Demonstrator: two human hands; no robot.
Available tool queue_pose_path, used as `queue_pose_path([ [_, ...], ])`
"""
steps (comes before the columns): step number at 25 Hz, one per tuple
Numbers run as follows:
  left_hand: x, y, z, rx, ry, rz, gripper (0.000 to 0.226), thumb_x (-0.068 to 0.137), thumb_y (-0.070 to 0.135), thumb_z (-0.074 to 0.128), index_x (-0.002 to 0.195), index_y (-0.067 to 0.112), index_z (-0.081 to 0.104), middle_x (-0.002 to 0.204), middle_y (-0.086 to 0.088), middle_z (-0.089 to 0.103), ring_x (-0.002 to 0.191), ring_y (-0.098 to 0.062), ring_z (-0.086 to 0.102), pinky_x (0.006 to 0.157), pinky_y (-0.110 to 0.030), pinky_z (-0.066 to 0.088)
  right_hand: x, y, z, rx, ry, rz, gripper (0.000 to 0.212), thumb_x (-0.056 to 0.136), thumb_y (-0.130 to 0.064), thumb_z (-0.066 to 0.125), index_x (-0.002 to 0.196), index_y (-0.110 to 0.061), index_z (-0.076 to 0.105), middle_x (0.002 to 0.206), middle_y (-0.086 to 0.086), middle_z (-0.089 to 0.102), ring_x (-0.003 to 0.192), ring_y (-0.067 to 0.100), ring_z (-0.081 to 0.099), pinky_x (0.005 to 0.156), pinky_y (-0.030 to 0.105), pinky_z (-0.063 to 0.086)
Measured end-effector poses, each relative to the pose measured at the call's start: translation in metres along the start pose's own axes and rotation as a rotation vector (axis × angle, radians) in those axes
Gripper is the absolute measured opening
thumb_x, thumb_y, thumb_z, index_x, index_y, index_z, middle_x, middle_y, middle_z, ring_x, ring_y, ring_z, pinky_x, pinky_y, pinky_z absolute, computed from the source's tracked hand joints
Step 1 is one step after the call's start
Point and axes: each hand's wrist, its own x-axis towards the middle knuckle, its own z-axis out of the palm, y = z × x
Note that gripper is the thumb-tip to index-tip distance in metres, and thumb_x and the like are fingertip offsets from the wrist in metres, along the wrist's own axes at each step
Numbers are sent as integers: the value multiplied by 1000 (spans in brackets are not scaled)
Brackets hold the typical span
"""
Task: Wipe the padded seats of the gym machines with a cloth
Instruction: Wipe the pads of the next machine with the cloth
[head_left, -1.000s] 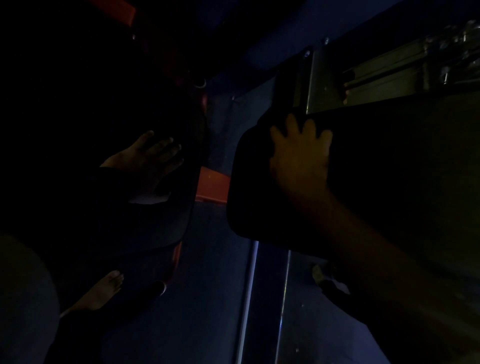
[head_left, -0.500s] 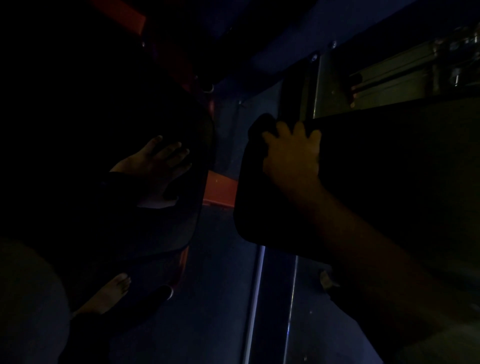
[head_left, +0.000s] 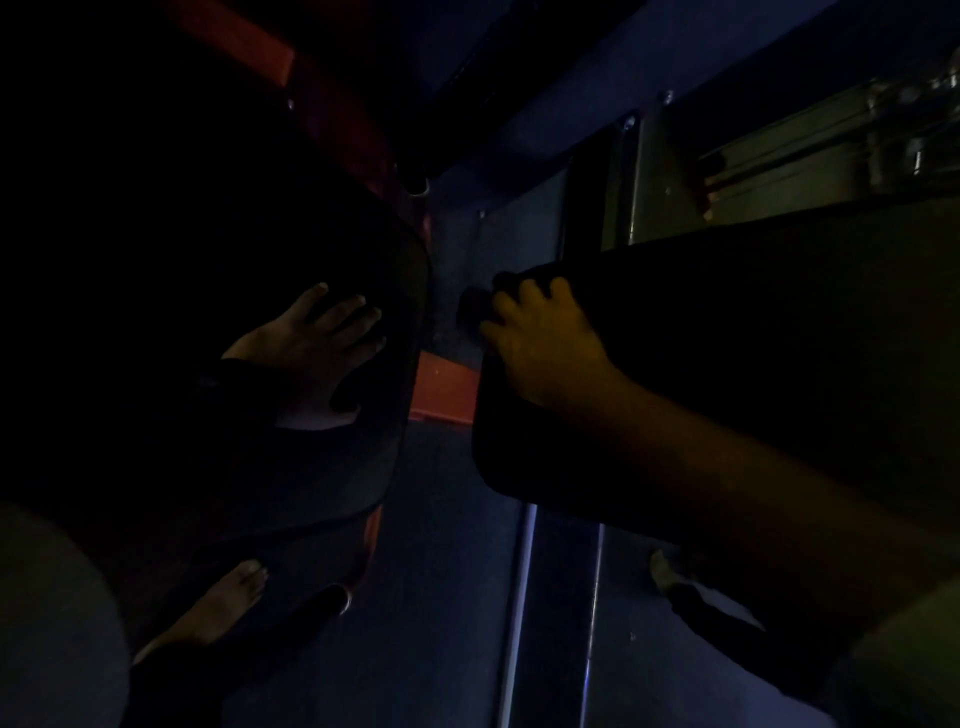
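The light is very dim and much of the view is near black. Two dark padded seats lie side by side with a gap of blue floor (head_left: 441, 571) between them.

The left hand (head_left: 311, 353) lies flat on the left padded seat (head_left: 311, 467), near its right edge. Its fingers are straight and spread, its thumb is out to the side, and its grip has hold of nothing.

The right hand (head_left: 540, 343) is on the near left corner of the right padded seat (head_left: 727, 338). Its fingers are curled downward, and its grip is closed over a dark cloth (head_left: 470, 312). The cloth shows as a dark lump past the fingertips, right at the seat's rounded corner and partly over its edge. How it is folded cannot be told in this light. The forearm runs back across the seat toward the lower right.

A red frame (head_left: 441, 387) shows in the gap between the two seats, and a red bar of the same colour runs up to the top left. Behind the right seat stands a grey metal plate (head_left: 665, 182) with bolts along its upper edge. Two thin metal rails (head_left: 519, 597) run along the floor below the right seat. A bare foot (head_left: 218, 608) stands on the floor under the left seat's near edge.
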Motion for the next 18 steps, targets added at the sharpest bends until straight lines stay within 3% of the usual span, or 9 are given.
queue_pose_path([
  [3,-1,0,3,-10,12,5,91,87,78,28,162,27,11,171,-6,2,156,-29,1,123,-56,0,17,44,-9,125,-2,403,49,98,-40,50,145,-26,45,146,11,44,126,37,45,105,51,32],
  [4,0,0,3,-14,19,7,92,87,78,28,162,27,11,171,-6,3,157,-29,1,123,-56,1,16,38,-11,86,5,435,47,99,-39,48,143,-24,46,144,12,45,125,38,45,104,50,33],
  [6,0,-1,0,-13,26,0,92,87,78,28,162,27,11,171,-6,2,157,-29,1,123,-56,0,5,8,-7,-51,-56,274,48,99,-39,45,143,-21,45,143,13,44,123,38,45,102,49,36],
  [8,0,0,1,-11,8,-5,92,87,78,29,162,28,9,171,-6,0,157,-28,-1,123,-55,-2,5,25,-1,44,17,172,52,98,-41,49,145,-23,43,146,12,43,126,38,44,103,49,35],
  [11,1,0,2,-26,0,6,92,88,77,29,162,28,9,171,-6,1,157,-28,-1,123,-56,-1,-2,50,-17,70,17,515,55,97,-42,50,148,-22,41,148,14,42,127,40,44,103,50,35],
  [13,-1,0,1,-11,23,3,91,87,77,29,162,27,12,171,-7,4,157,-28,2,123,-56,0,-30,22,-13,-91,-38,403,60,99,-42,46,153,-21,32,154,15,34,131,41,40,102,50,37],
  [15,-1,0,0,-3,13,-1,91,88,77,28,162,27,11,171,-7,2,157,-28,1,123,-55,-1,-38,38,-14,65,-22,352,65,97,-46,52,155,-25,29,157,13,30,136,40,36,105,53,34],
  [17,0,1,0,-6,-4,5,91,88,77,26,162,27,7,171,-6,-1,157,-28,-1,122,-54,-2,-29,63,-30,169,-43,596,65,94,-46,58,152,-25,35,155,13,34,137,40,36,106,56,33],
  [18,1,1,0,-2,0,8,92,88,77,26,162,27,7,171,-6,-1,157,-28,-2,122,-54,-3,-29,59,-30,102,-13,609,64,94,-45,58,151,-24,36,153,14,36,136,41,37,104,55,34],
])
